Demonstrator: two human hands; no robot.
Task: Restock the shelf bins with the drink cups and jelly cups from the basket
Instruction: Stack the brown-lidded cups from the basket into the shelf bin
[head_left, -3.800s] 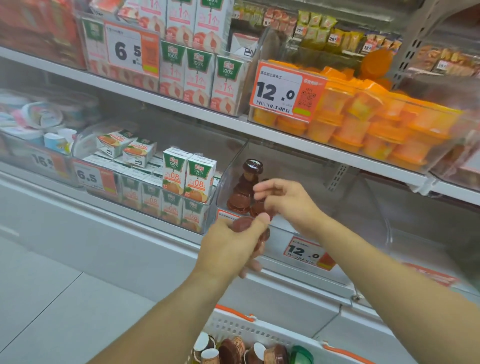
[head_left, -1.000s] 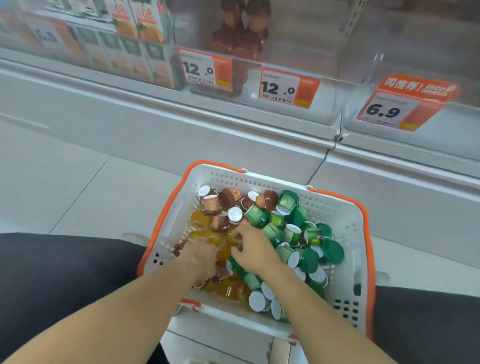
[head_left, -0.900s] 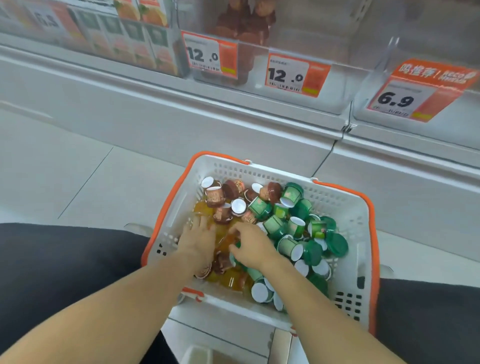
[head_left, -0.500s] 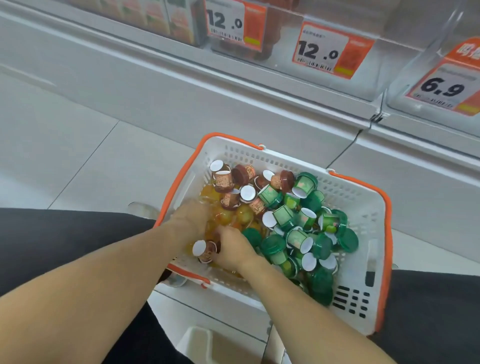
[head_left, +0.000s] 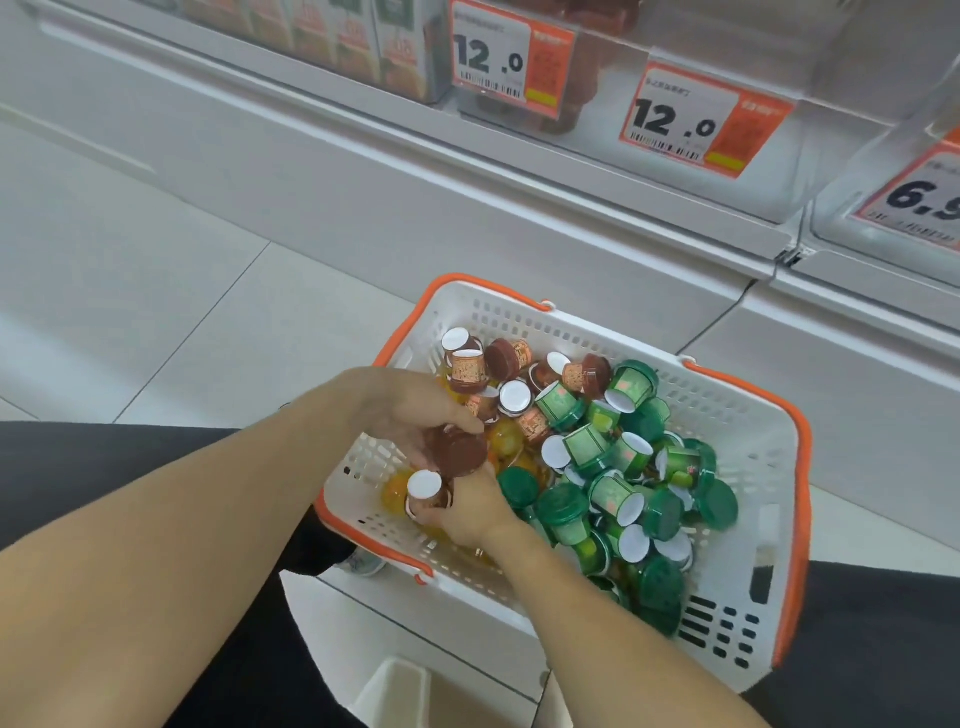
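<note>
1. Both hands down in the white, orange-rimmed basket (head_left: 727, 415), at its left end, where the brown cups lie.
2. Left hand (head_left: 410, 410) curled round a brown-lidded drink cup (head_left: 457, 452), thumb and fingers wrapped over its rim; lifted just clear of the heap, probably so as to carry it up to the shelf.
3. Right hand (head_left: 467, 506) pinching a second brown cup (head_left: 428, 493) by its body, white base turned up; gripped low in the corner, likely so that two go up in one trip.
4. Remaining brown cups (head_left: 498, 364) bunched at the far left corner; green cups (head_left: 613, 467) piled across the middle and right; orange jelly cups (head_left: 504, 441) half buried beneath, near the hands.
5. Same-coloured cups taken together, apparently because the clear shelf bin (head_left: 582, 78) behind the 12.0 price tag (head_left: 511, 52) already holds brown ones.
6. Basket set right below that bin, keeping the reach short.
7. Much stock left in the basket; restocking judged far from finished.
</note>
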